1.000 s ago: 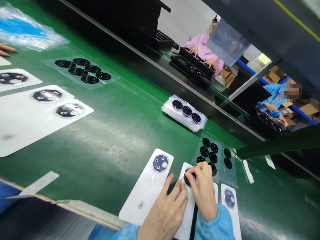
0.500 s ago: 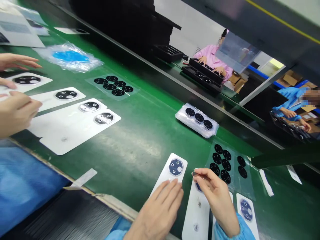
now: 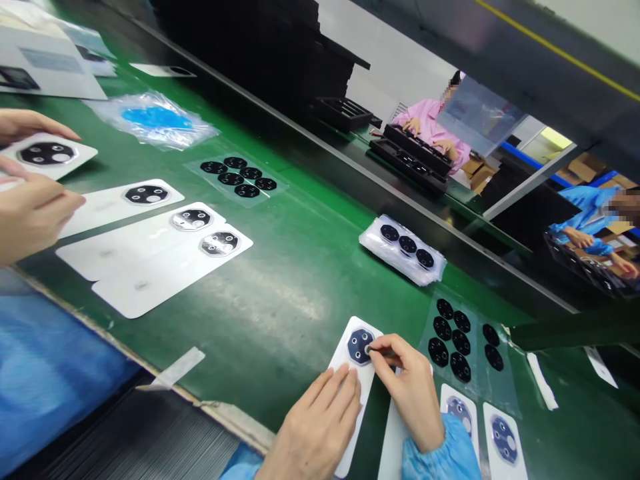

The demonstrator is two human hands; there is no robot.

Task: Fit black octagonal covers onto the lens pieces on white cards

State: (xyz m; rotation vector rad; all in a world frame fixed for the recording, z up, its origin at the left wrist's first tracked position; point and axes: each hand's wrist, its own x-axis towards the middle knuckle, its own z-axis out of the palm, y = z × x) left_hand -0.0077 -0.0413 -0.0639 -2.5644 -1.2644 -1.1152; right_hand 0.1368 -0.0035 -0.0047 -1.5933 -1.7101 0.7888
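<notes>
My left hand (image 3: 320, 427) lies flat with its fingers stretched out on a white phone back cover (image 3: 356, 393) at the near edge of the green belt. That cover carries a dark blue octagonal camera piece (image 3: 360, 345) at its far end. My right hand (image 3: 410, 390) is pinched, its fingertips touching the right edge of that camera piece; what the pinch holds is too small to name. Just right of it lies a clear sheet (image 3: 453, 337) with several black octagonal stickers. Two more white covers (image 3: 500, 443) lie under my right sleeve.
A wrapped pack of black pieces (image 3: 404, 248) lies mid-belt. At left another person's hands (image 3: 30, 207) work beside several white covers (image 3: 155, 263), a second sticker sheet (image 3: 237, 177) and a blue plastic bag (image 3: 153, 120). Across the belt, two people handle black trays (image 3: 410, 157).
My right hand moved left from the second cover to the camera piece on the first cover. My left hand stayed on that cover. The view shifted slightly right.
</notes>
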